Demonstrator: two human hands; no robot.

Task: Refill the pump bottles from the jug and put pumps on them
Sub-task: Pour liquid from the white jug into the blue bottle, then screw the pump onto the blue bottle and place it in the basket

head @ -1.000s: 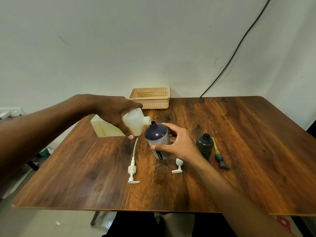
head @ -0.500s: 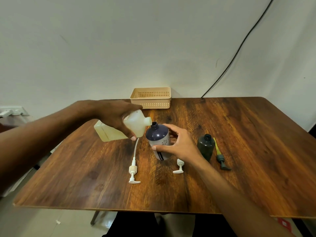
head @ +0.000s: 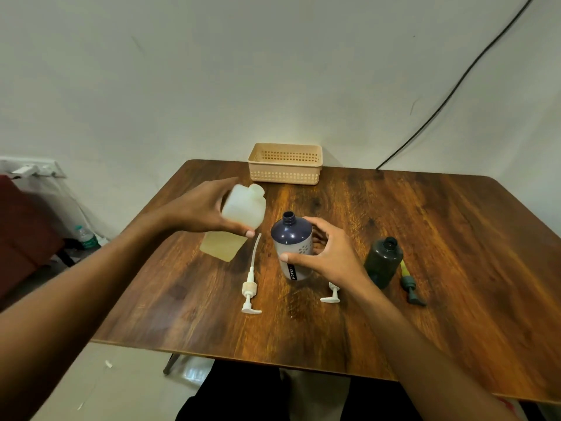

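Observation:
My left hand (head: 206, 212) grips a translucent white jug (head: 243, 209) with yellowish liquid at its bottom, held nearly upright, spout up, left of the bottle. My right hand (head: 328, 253) holds an uncapped dark blue bottle (head: 292, 238) standing on the wooden table (head: 455, 253). A second dark bottle (head: 384, 261), also uncapped, stands to the right. A white pump with a long tube (head: 250, 287) lies left of the blue bottle. A small white pump (head: 332, 296) lies by my right wrist, and a grey pump with a yellow tube (head: 409, 288) lies beside the dark bottle.
A beige plastic basket (head: 285, 164) sits at the table's far edge against the wall. A black cable (head: 440, 107) runs down the wall to the table's back. The table's near edge is close to my body. A water bottle (head: 85, 237) stands on the floor at left.
The jug was tipped sideways with its spout at the blue bottle's mouth; it has swung back nearly upright and away to the left. My right hand stays on the bottle.

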